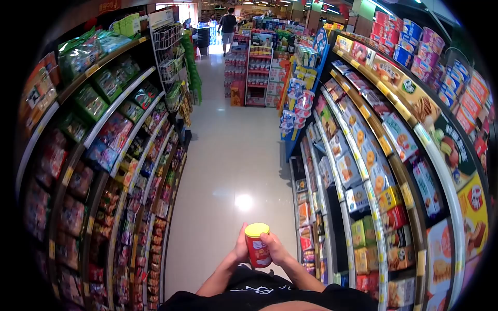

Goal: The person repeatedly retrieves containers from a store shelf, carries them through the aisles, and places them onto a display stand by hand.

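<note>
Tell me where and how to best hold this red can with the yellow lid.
Hold the red can around its body, below the yellow lid, probably best from both sides at once. Its round, fairly straight wall suits opposing pressure, with the lid uppermost; the left grip and right grip hold opposite sides.

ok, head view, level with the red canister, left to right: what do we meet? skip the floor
Left snack shelving → left hand → red canister with yellow lid → right hand → right shelving with boxed goods.
</note>
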Demonstrator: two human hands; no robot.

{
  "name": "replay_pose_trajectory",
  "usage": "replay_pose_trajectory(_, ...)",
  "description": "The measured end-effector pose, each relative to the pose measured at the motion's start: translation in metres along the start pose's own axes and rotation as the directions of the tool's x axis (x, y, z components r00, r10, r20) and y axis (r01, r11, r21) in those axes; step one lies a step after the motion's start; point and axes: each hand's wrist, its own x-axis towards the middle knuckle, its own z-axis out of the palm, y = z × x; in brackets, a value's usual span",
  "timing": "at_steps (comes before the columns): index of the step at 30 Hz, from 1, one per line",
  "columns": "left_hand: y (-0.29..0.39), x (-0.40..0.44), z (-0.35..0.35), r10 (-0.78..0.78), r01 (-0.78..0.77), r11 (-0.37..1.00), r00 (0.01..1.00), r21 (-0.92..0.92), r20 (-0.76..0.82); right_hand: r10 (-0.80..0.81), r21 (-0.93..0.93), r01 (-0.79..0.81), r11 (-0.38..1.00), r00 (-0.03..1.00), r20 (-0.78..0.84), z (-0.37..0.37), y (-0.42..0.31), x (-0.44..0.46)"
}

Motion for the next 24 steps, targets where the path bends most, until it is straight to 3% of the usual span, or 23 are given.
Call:
replay_pose_trajectory(6,0.08,0.137,-0.025,0.022,-0.029,0.999,0.983,0.037,0.183,-0.121,-0.015,0.121,0.993,0.993,-0.012,-0.042,-0.066,0.118)
replay_pose_trajectory(8,0.099,0.163,-0.028,0.011,-0.027,0.995,0.987,0.095,0.162,-0.134,0.022,0.133,0.991,0.991,0.004,-0.055,-0.077,0.151)
replay_pose_trajectory(11,0.118,0.209,-0.045,0.006,-0.018,0.993,0.995,0.116,0.104,-0.114,0.082,0.122,0.989,0.988,-0.102,-0.071,-0.076,0.203)
replay_pose_trajectory(15,0.137,0.275,-0.078,-0.03,0.03,0.993,1.0,0.11,0.0,0.078,0.284,-0.076,0.956,0.997,0.005,-0.112,-0.073,0.281)
replay_pose_trajectory(18,0.168,0.335,-0.103,-0.036,0.041,0.993,0.998,0.114,-0.043,0.086,0.292,-0.099,0.951,0.995,0.058,-0.137,-0.089,0.357)
replay_pose_trajectory(24,0.285,0.471,-0.147,0.108,-0.099,0.976,0.994,0.195,-0.035,0.029,0.292,-0.077,0.953,0.986,0.163,-0.157,-0.173,0.531)
